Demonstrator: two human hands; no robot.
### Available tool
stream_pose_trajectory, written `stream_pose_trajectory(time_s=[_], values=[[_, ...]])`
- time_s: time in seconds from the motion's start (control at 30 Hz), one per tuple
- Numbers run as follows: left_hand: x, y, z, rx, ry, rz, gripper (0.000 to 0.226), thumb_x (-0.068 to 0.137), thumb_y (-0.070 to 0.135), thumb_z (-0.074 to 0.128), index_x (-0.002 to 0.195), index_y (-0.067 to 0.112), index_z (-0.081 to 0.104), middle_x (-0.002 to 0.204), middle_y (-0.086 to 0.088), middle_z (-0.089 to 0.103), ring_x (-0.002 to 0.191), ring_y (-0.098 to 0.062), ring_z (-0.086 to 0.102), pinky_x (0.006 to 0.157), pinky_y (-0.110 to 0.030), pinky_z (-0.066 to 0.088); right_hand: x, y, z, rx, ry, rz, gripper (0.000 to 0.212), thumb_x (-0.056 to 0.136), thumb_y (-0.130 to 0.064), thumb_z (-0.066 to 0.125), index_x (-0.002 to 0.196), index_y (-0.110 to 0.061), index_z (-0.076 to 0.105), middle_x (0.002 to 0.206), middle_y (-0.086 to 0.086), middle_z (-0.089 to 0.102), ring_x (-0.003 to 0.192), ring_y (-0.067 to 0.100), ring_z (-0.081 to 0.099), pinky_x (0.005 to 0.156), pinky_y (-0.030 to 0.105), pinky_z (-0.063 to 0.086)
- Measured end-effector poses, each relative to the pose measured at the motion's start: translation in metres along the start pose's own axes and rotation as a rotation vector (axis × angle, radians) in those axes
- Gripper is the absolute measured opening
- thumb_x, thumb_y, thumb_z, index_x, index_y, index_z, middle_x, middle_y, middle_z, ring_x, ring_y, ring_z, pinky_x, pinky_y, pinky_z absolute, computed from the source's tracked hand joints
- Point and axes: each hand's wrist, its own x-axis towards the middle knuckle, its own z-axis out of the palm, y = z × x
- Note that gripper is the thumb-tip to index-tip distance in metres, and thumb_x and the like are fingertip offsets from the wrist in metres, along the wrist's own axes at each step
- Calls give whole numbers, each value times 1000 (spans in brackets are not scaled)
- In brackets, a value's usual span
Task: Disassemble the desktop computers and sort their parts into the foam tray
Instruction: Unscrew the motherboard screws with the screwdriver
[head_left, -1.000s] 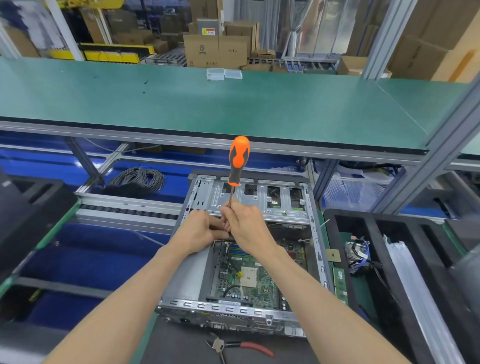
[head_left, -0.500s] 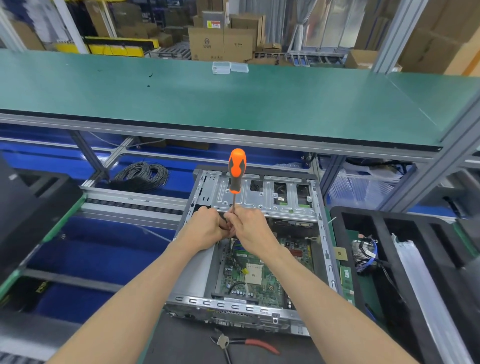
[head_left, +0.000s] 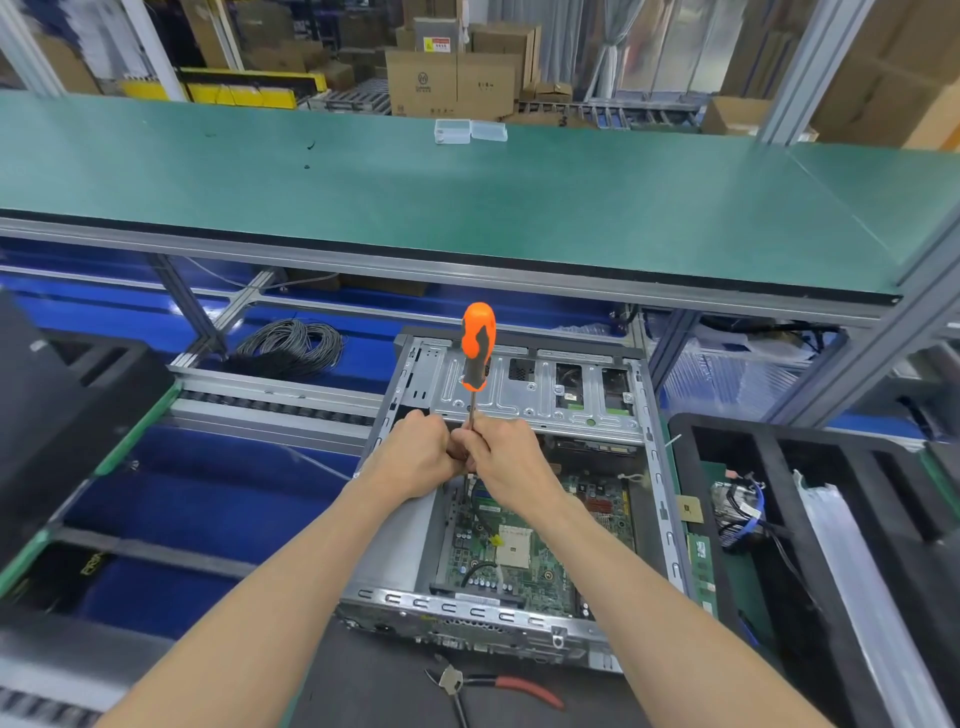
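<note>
Open desktop computer case (head_left: 524, 499) lies flat on the lower bench, side panel off, motherboard (head_left: 524, 551) exposed in the near half, perforated metal drive cage (head_left: 540, 389) across the far half. Both hands meet over the case just in front of the cage. Right hand (head_left: 511, 460) curled around the thin metal shaft of a screwdriver (head_left: 478, 348); the orange-and-grey handle stands upright above the knuckles, free of any grip, tip hidden below the fingers. Left hand (head_left: 415, 454) curled tight against the right one, fingertips touching at the shaft; cannot tell whether it pinches the shaft or something small beside it. Black foam tray (head_left: 779, 457) sits just right of the case, holding a bundle of blue and black cables (head_left: 740, 512) in a near compartment and a green circuit strip (head_left: 701, 566) along its left edge. Red-handled pliers (head_left: 493, 683) lie on the dark mat in front of the case. Coil of grey cable (head_left: 293, 343) rests on the blue surface to the far left. Green shelf (head_left: 467, 208) overhead carries two small clear plastic boxes (head_left: 470, 130)
</note>
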Motion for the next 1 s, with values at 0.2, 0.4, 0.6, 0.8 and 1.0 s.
stream_pose_trajectory(time_s=[0.2,0.4,0.6,0.8,1.0], values=[[-2,0,-2,15,5,21,32,80,27,64,53,10,61,51,-5,50,63,-24,46,62,-35,44,-2,-1,1,-109,2,-45,30,105,-28,47,95,-7,65,82,14,71,80,35,61,76,46,47],[-25,5,-11,-544,472,68,33,73,17,49,93,11,75,80,-1,75,76,-14,73,76,-41,61,0,-6,-13,-168,-137,-96,28,105,-14,44,100,-2,69,96,17,70,90,41,62,86,46,47],[-30,42,-32,-856,496,461,54,93,16,53,146,21,44,140,-1,59,132,-28,54,109,-49,43,0,-13,-13,-139,-147,-82,26,102,-8,47,87,-4,67,84,16,72,82,41,64,79,44,50],[-30,46,-52,-854,434,463,53,97,11,50,146,28,42,119,2,69,109,-27,68,95,-40,54,-2,-18,-13,-122,-169,-53,27,103,-14,48,82,-10,65,78,13,72,76,35,64,75,44,51],[-26,51,-52,-849,445,356,23,89,11,65,103,28,66,96,5,74,95,-18,71,90,-32,56,-6,-20,-25,17,-3,-13,10,91,-18,61,83,-23,58,63,-3,60,60,18,55,61,35,45]])
